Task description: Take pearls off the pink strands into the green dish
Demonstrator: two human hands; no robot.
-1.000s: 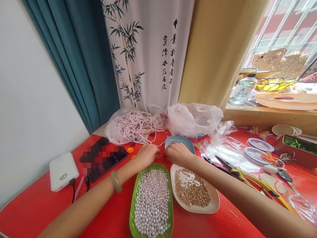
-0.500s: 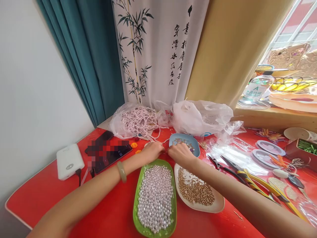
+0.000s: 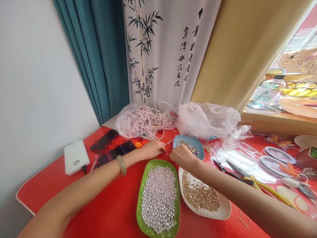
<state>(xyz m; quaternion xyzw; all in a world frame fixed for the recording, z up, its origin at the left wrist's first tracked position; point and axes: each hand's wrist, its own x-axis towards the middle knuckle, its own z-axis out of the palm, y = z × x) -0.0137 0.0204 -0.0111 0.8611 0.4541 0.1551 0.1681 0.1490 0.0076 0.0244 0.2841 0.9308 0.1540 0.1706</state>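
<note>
My left hand (image 3: pixel 153 149), with a jade-like bangle on its wrist, is closed in a pinch just beyond the green tray (image 3: pixel 140 198). Close beside it, a small gap away, my right hand (image 3: pixel 182 155) is also closed, its knuckles up. Whatever the fingertips hold is too small or hidden to make out. White pearl beads (image 3: pixel 159 198) fill the green tray. Under my right forearm, a white dish (image 3: pixel 224 211) carries gold beads (image 3: pixel 201 195). A blue dish (image 3: pixel 201 150) with mixed small beads is partly covered by my right hand.
Pink bead strands (image 3: pixel 143 120) spill from a plastic bag at the back, near a white bag (image 3: pixel 195 119). Phones (image 3: pixel 105 140) and a white power bank (image 3: pixel 76 157) lie left. Pliers (image 3: pixel 239 168), spools (image 3: pixel 279 154) and clear plastic occupy the right.
The view has turned slightly left, so everything sits further right in the picture. Both hands stay close together past the green tray, still closed.
</note>
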